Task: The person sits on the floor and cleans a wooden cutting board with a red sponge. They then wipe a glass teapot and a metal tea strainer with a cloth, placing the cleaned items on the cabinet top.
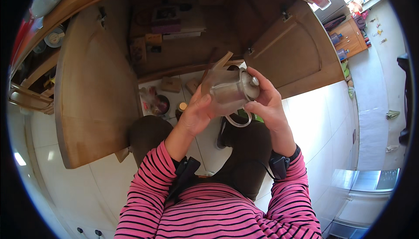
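Observation:
A glass teapot (pixel 220 90) with a metal lid (pixel 250 85) is held tilted in front of an open wooden cabinet. My left hand (pixel 196 113) grips the body of the pot from the left. On the lid side, my right hand (pixel 268 99) holds the rim, its thumb and fingers to either side of the lid. The spout (pixel 225 60) points up and away from me, and the clear handle loop (pixel 241 122) hangs below, between my hands. A metal strainer seems to show through the glass.
Two cabinet doors, left (pixel 95 88) and right (pixel 301 49), swing outward at both sides. Inside lie books (pixel 181 32) and small boxes (pixel 153 39). On the tiled floor are a brown box (pixel 171 84), a plastic bag (pixel 149 98), a dark round object (pixel 161 104) and a jar (pixel 182 106).

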### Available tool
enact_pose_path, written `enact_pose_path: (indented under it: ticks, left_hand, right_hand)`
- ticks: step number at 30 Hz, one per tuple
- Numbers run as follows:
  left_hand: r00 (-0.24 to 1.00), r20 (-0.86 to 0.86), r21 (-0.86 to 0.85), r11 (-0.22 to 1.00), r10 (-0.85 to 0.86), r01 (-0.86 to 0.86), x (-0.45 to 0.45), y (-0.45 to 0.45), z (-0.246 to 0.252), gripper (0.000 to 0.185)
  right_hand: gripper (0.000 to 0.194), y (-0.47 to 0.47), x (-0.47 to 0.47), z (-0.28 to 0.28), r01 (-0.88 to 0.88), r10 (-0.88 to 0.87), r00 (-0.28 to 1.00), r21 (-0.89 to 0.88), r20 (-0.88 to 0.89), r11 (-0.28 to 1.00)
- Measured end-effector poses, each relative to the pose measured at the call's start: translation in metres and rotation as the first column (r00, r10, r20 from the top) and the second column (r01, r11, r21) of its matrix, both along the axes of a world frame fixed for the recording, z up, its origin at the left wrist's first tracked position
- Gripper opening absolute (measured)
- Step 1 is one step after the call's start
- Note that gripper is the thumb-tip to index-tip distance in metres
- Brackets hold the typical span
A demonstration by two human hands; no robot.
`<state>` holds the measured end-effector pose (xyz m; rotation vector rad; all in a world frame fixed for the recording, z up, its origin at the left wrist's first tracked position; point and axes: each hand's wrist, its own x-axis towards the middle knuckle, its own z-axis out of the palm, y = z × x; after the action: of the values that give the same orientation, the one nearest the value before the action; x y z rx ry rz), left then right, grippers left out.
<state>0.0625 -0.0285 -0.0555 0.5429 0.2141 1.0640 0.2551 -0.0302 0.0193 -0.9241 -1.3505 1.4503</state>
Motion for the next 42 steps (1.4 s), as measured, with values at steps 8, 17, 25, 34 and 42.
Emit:
enact_pose_path:
  ticks: [8,17,25,34,42]
  left_hand:
    - [0.988,-0.097,0.047,0.992,0.123,-0.119,-0.006,-0.027,-0.011,0.087]
    - [0.997,0.083,-0.078,0.997,-0.006,0.012,-0.005,-0.024,-0.024,0.086]
    - [0.971,0.240,-0.178,0.983,0.005,0.039,-0.007,-0.023,-0.034,0.081]
    - [0.945,0.323,-0.290,0.956,0.051,0.048,-0.008,-0.017,-0.038,0.081]
    - [0.947,0.320,-0.259,0.964,0.031,0.056,-0.009,-0.016,-0.040,0.074]
  right_hand:
    - [0.026,-0.018,-0.004,0.010,0.059,-0.322,0.781,0.449,0.535,0.892]
    - [0.020,-0.039,-0.008,0.017,0.316,-0.541,0.772,0.537,0.334,0.782]
    - [0.024,-0.059,0.005,0.005,0.485,-0.477,0.874,0.232,-0.095,0.843]
    - [0.029,-0.064,0.002,-0.007,0.424,-0.398,0.903,0.190,-0.160,0.885]
    - [0.030,-0.069,-0.022,0.015,0.379,-0.401,0.916,0.322,0.004,0.868]
